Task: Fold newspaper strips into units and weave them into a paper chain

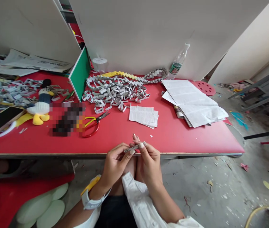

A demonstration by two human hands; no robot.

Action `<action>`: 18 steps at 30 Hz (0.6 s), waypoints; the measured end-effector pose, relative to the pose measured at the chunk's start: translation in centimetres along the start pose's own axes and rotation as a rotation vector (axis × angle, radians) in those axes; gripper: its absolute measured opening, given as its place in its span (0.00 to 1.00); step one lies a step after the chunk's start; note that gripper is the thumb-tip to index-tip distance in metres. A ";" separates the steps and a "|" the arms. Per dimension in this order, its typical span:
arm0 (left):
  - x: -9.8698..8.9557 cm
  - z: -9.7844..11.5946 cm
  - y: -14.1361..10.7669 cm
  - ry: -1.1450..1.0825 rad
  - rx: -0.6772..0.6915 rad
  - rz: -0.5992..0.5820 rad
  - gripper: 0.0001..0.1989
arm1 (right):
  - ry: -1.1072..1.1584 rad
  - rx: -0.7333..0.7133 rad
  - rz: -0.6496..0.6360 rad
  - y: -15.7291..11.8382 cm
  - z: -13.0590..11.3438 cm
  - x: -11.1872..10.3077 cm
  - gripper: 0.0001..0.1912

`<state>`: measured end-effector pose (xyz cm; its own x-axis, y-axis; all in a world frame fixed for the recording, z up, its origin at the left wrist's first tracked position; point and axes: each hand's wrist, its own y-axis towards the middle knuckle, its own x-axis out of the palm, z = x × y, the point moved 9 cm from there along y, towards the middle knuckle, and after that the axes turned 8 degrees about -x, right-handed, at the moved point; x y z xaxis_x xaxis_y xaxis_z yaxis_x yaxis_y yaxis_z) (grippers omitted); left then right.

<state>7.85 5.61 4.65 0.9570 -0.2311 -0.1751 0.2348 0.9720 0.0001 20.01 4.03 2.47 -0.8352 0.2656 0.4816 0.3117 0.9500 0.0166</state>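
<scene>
Grey paper strip point(135, 147), red tabletop point(186, 136)

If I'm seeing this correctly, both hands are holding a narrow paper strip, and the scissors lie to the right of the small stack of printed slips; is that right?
Not quite: the head view shows the scissors to the left of the small stack of printed slips. Both hands are indeed holding a narrow paper strip.

On your table point(184, 139), scissors point(98, 120) lie left of the paper slips point(142, 114), folded strips point(115, 94) behind both, sheets point(191, 99) to the right.
</scene>
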 end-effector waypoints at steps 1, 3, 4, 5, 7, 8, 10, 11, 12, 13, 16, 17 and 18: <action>-0.1 0.1 0.0 -0.041 -0.008 0.012 0.12 | 0.016 -0.002 0.007 -0.1 0.1 0.0 0.06; -0.1 -0.1 0.0 -0.098 -0.036 0.020 0.14 | 0.049 0.003 0.024 -0.3 0.3 -0.1 0.06; 0.0 -0.5 0.1 -0.128 -0.068 0.007 0.14 | 0.062 0.006 0.031 -0.4 0.3 -0.1 0.06; 0.2 -1.1 0.1 -0.161 -0.105 -0.016 0.15 | 0.065 0.006 0.038 -0.4 0.3 -0.2 0.06; 0.9 -2.2 0.0 -0.227 -0.167 -0.097 0.17 | 0.035 -0.010 0.051 -0.1 -0.1 -0.5 0.06; 1.2 -2.6 0.0 -0.253 -0.192 -0.142 0.18 | 0.006 -0.023 0.061 0.2 -0.4 -0.8 0.06; 1.5 -3.3 -0.1 -0.273 -0.234 -0.186 0.21 | -0.054 -0.054 0.079 0.8 -1.3 -1.3 0.07; 1.4 -3.5 -0.1 -0.255 -0.243 -0.171 0.21 | -0.079 -0.067 0.082 1.1 -1.6 -1.4 0.07; 0.9 -3.4 0.0 -0.214 -0.237 -0.124 0.20 | -0.103 -0.083 0.084 1.3 -2.0 -1.5 0.07; 0.3 -3.0 0.1 -0.148 -0.203 -0.054 0.19 | -0.133 -0.104 0.088 1.5 -2.4 -1.6 0.07; -1.3 0.3 0.1 0.130 0.067 0.173 0.14 | -0.267 -0.178 0.111 1.3 -3.1 -1.7 0.05; -1.4 1.5 -0.1 0.218 0.174 0.221 0.15 | -0.301 -0.198 0.120 1.1 -3.1 -1.6 0.04; -1.1 2.5 -0.2 0.290 0.267 0.246 0.17 | -0.319 -0.209 0.121 1.0 -3.1 -1.6 0.04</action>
<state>7.12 5.53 7.34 0.9118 0.0629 -0.4058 0.0789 0.9430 0.3234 23.01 4.04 4.40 -0.8753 0.4424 0.1955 0.4745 0.8638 0.1697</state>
